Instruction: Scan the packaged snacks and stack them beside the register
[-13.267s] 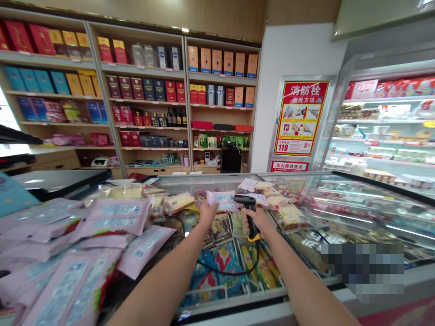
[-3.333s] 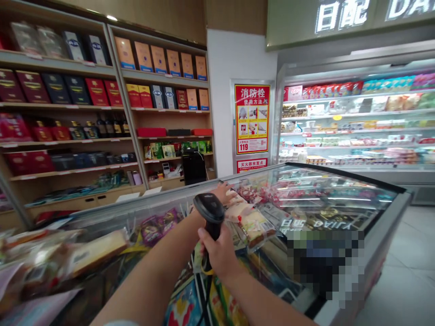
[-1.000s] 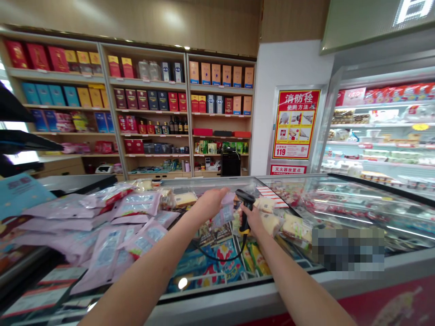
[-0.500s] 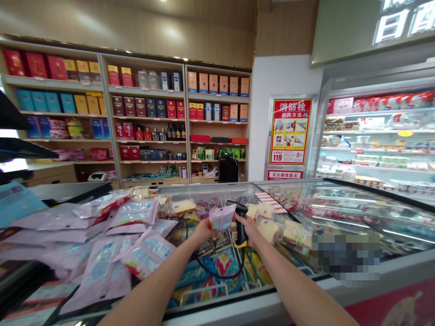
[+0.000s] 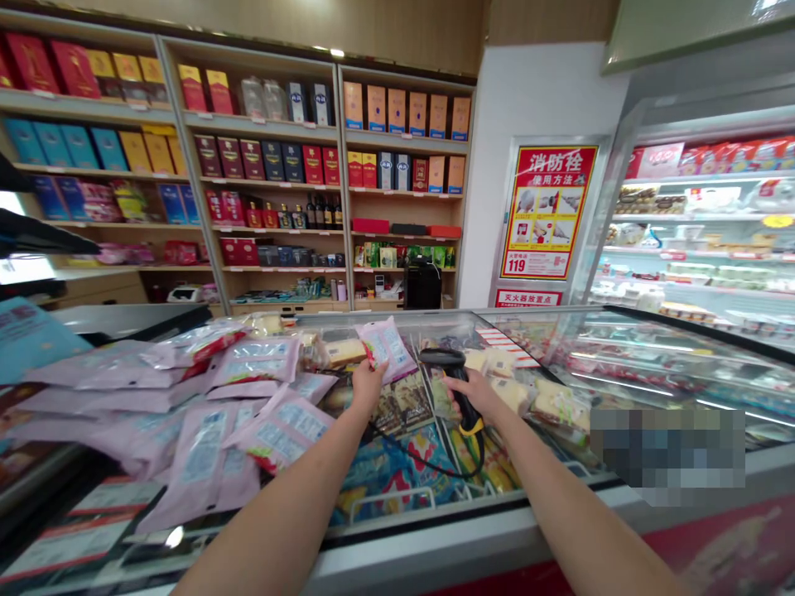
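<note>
On the left from where I stand, pink pouches (image 5: 214, 451) lie in an overlapping heap at that side of the freezer (image 5: 435, 540); the lower ones are part hidden, so I can't count them. Past the heap's far edge sits some bread (image 5: 346, 351). Near the middle, the left hand (image 5: 368, 384) has 1 pouch (image 5: 388, 348) of the same kind raised over the freezer, clear of the heap, its fingers pinched on the lower left edge. Just beside that pouch is the black scanner (image 5: 443, 358), its cord (image 5: 428, 470) looping over the bags below. The right hand (image 5: 475, 397) has its fingers wrapped round the handle; whether 1 presses the trigger I can't tell. Further right lie more bread packs (image 5: 562, 404), no hand on them. I'd call the work partway: lifting the pouch is done and the scanner is at the ready, but setting that pouch down is left. Whether it has been scanned doesn't show, nor which heaped pouches have been dealt with.
</note>
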`<state>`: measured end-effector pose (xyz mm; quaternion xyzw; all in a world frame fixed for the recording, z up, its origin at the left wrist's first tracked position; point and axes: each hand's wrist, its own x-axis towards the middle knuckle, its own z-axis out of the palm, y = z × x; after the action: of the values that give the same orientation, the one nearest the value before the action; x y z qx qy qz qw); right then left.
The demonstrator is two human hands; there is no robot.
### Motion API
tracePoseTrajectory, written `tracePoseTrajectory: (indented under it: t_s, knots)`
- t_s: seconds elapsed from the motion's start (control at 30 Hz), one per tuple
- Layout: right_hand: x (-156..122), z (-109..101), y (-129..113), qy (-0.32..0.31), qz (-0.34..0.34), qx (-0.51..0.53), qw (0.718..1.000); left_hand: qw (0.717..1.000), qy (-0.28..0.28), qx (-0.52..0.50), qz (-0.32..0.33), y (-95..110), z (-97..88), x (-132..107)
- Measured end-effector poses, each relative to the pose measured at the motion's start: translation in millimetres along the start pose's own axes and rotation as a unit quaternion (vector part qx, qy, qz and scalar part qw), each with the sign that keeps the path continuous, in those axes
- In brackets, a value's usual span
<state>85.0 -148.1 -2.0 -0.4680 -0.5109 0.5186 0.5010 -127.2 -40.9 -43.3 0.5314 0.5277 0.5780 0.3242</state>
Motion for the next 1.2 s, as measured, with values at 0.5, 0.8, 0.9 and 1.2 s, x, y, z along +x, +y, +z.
tracePoseTrajectory:
  t_s: [0.5, 0.8, 0.9, 1.2]
  knots:
    - [-1, 6, 5, -0.024, 0.008, -0.039, 0.999, 0.996, -0.021, 0.079, 0.033, 12, -3.4, -10]
    - [5, 11, 11, -0.025, 0.025, -0.006, 0.999, 0.996, -0.016, 0.085, 0.03, 22, -7.2, -12]
    - [13, 21, 10, -0.027, 0.029, 0.011, 0.999, 0.989, 0.002, 0.141, 0.041, 36, -15.8, -12]
    - [38, 79, -18, -0.089, 0.02, 0.019, 0.996, 0.933, 0.065, 0.352, 0.032, 80, -98.1, 10]
